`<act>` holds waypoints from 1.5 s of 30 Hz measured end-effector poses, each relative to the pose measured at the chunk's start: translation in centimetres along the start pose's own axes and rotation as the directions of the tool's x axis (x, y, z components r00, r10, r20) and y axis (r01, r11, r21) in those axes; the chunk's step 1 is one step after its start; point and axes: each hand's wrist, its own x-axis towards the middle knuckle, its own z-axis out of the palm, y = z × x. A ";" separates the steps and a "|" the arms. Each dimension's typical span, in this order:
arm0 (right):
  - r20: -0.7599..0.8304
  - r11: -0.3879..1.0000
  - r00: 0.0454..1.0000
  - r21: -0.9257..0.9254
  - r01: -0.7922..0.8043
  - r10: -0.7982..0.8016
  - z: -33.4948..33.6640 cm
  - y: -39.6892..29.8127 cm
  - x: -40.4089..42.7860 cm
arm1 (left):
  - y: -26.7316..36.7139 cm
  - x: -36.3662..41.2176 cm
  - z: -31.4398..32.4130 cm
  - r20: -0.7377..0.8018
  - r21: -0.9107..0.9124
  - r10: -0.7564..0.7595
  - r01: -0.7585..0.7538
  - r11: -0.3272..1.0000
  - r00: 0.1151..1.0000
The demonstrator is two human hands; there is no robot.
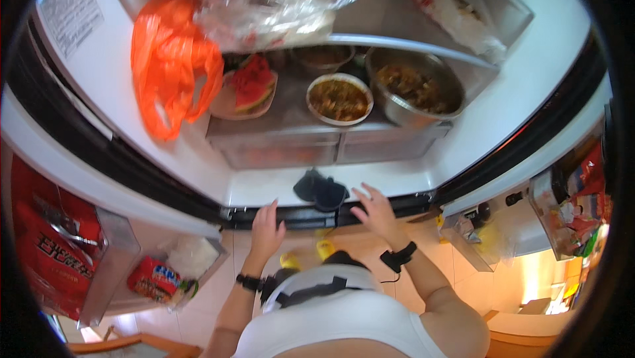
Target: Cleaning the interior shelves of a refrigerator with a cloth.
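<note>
Before me a refrigerator stands with both doors apart. My left hand (268, 229) is empty, fingers spread, near the lower front edge of the refrigerator. My right hand (375, 209) is also empty, its fingers apart, beside a dark object (321, 190) on the refrigerator floor that I cannot identify. On the shelf above stand a plate (223, 107) with watermelon slices (254, 83), a white bowl of cooked food (340, 99) and a large metal pot (414, 115) holding more food. An orange plastic bag (171, 70) hangs at the left. Each wrist wears a black strap.
Clear plastic bags (273, 11) and another bag (454, 18) lie on the upper shelf. Two drawers (283, 149) sit under the food shelf. The left door's bins (116, 259) hold red packages; the right door's bins (550, 219) hold packets. Yellow slippers (325, 248) show below.
</note>
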 end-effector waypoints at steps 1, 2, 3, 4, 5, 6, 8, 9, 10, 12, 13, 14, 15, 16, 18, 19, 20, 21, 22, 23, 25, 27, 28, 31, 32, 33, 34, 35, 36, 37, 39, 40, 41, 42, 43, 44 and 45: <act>0.036 0.999 0.999 -0.006 -0.038 0.038 -0.7 0.0 -0.7 | 0.3 0.9 0.4 0.009 -0.002 0.041 -0.041 0.999 0.999; 0.066 0.999 0.997 0.021 -0.032 0.030 -1.2 -0.1 -1.1 | 0.8 1.8 1.0 0.027 0.032 0.084 -0.085 0.996 0.996; 0.085 0.999 0.996 0.041 -0.027 0.023 -0.8 0.1 -1.8 | 1.4 2.7 1.9 0.050 0.061 0.137 -0.140 0.988 0.989; 0.125 0.999 0.992 0.039 -0.005 0.000 -0.7 -0.2 -2.2 | 2.0 3.9 3.1 0.098 0.077 0.141 -0.149 0.986 0.985; 0.158 0.999 0.987 0.035 0.018 -0.023 -0.6 -0.5 -2.1 | 2.4 5.2 4.7 0.143 0.091 0.151 -0.165 0.982 0.978; 0.170 0.999 0.985 0.041 0.020 -0.027 -0.5 -0.9 -2.2 | 2.7 6.0 6.5 0.148 0.130 0.169 -0.188 0.973 0.974; 0.213 0.995 0.972 0.033 0.091 -0.096 -0.3 -1.5 -2.2 | 2.4 6.9 11.0 0.158 0.195 0.158 -0.188 0.963 0.975; 0.226 0.994 0.968 0.043 0.100 -0.107 -0.4 -1.8 -2.1 | 2.1 7.1 12.7 0.170 0.223 0.132 -0.169 0.960 0.976; 0.225 0.994 0.968 0.035 0.102 -0.107 -0.5 -2.0 -2.3 | 2.0 7.5 13.0 0.194 0.270 0.106 -0.157 0.950 0.975; 0.235 0.994 0.966 0.034 0.100 -0.105 -0.9 -1.8 -2.7 | 1.4 7.6 13.3 0.183 0.289 0.084 -0.135 0.948 0.980; 0.228 0.996 0.969 0.040 0.085 -0.092 -1.2 -1.4 -2.9 | 1.0 7.4 13.1 0.186 0.274 0.062 -0.112 0.955 0.981; 0.219 0.996 0.973 0.047 0.070 -0.079 -1.4 -1.0 -3.1 | 0.1 7.1 12.6 0.154 0.292 0.024 -0.069 0.954 0.988; 0.225 0.998 0.973 0.046 0.047 -0.057 -1.4 -0.7 -3.4 | -1.0 6.7 11.8 0.131 0.303 0.000 -0.040 0.952 0.991; 0.271 0.999 0.962 0.029 0.025 -0.032 -1.3 0.1 -3.7 | -1.9 6.6 10.6 0.106 0.309 -0.064 0.028 0.951 0.992; 0.302 0.999 0.953 0.030 0.019 -0.027 -0.9 1.6 -4.2 | -4.9 5.7 8.2 0.026 0.371 -0.154 0.134 0.919 0.988; 0.307 1.000 0.952 0.022 -0.008 0.001 -0.5 2.2 -4.4 | -6.1 5.2 6.8 0.001 0.388 -0.209 0.192 0.901 0.978; 0.301 0.999 0.953 0.033 0.012 -0.021 -0.3 2.5 -4.5 | -7.3 4.9 6.1 -0.040 0.394 -0.246 0.242 0.887 0.968; 0.295 0.998 0.954 0.047 0.036 -0.049 -0.2 2.7 -4.6 | -8.2 4.8 5.5 -0.070 0.424 -0.280 0.283 0.861 0.957; 0.308 0.998 0.951 0.069 0.014 -0.035 -0.2 2.9 -4.6 | -8.7 4.9 5.1 -0.106 0.428 -0.280 0.298 0.853 0.954; 0.308 0.998 0.951 0.058 -0.014 -0.005 -0.4 3.3 -5.0 | -8.6 5.2 5.4 -0.082 0.445 -0.313 0.316 0.838 0.946; 0.264 0.998 0.965 0.061 -0.018 0.001 -0.7 4.0 -5.6 | -7.1 5.7 7.1 -0.082 0.511 -0.353 0.344 0.788 0.932; 0.272 0.996 0.960 0.032 -0.078 0.066 -1.6 4.7 -6.6 | -5.3 6.4 8.9 0.041 0.529 -0.251 0.192 0.827 0.967; 0.263 0.996 0.962 0.026 -0.089 0.079 -1.7 5.3 -7.1 | -4.1 7.0 9.9 0.106 0.511 -0.190 0.110 0.853 0.976; 0.213 0.993 0.971 0.007 -0.116 0.112 -1.9 6.1 -7.7 | 1.0 8.7 13.8 0.263 0.393 0.001 -0.109 0.913 0.965; 0.187 0.994 0.977 0.010 -0.105 0.101 -1.6 6.2 -7.4 | 2.7 9.5 14.9 0.306 0.359 0.071 -0.184 0.915 0.949; 0.207 0.996 0.974 -0.017 -0.088 0.089 -1.2 6.2 -7.4 | 4.2 9.9 15.9 0.353 0.317 0.141 -0.261 0.912 0.925; 0.228 0.997 0.970 -0.042 -0.072 0.080 -0.8 5.9 -7.1 | 5.2 10.3 17.1 0.377 0.277 0.215 -0.331 0.902 0.901; 0.211 0.999 0.977 -0.027 -0.036 0.041 -0.7 5.6 -6.8 | 6.0 10.6 17.9 0.396 0.247 0.252 -0.367 0.897 0.883; 0.186 1.000 0.982 -0.017 -0.013 0.016 -0.9 5.2 -6.6 | 6.5 10.9 18.3 0.413 0.216 0.279 -0.391 0.895 0.867; 0.157 1.000 0.988 -0.013 0.011 -0.009 -1.5 5.3 -6.7 | 7.0 11.7 18.8 0.428 0.184 0.311 -0.419 0.889 0.849; 0.119 0.998 0.991 -0.023 -0.061 0.063 -4.3 5.2 -7.8 | 7.5 12.0 18.3 0.449 0.193 0.283 -0.401 0.895 0.848; 0.093 0.996 0.991 -0.009 -0.094 0.095 -5.3 5.3 -8.5 | 7.7 12.0 17.9 0.465 0.210 0.291 -0.423 0.881 0.836; 0.081 0.992 0.989 -0.023 -0.122 0.123 -6.1 5.7 -9.5 | 7.8 11.9 17.4 0.479 0.231 0.292 -0.440 0.868 0.828; 0.020 0.981 0.982 -0.043 -0.187 0.188 -6.8 6.1 -10.9 | 7.8 11.7 17.0 0.487 0.248 0.277 -0.436 0.865 0.828; -0.042 0.966 0.968 -0.061 -0.251 0.249 -7.8 6.5 -12.2 | 7.7 11.5 16.6 0.494 0.265 0.262 -0.431 0.863 0.829; -0.053 0.960 0.962 -0.069 -0.273 0.269 -8.4 6.9 -13.8 | 7.3 11.0 16.2 0.486 0.272 0.242 -0.408 0.871 0.840; -0.131 0.933 0.927 -0.043 -0.358 0.350 -8.8 7.3 -15.7 | 7.3 10.6 15.7 0.466 0.299 0.201 -0.367 0.881 0.862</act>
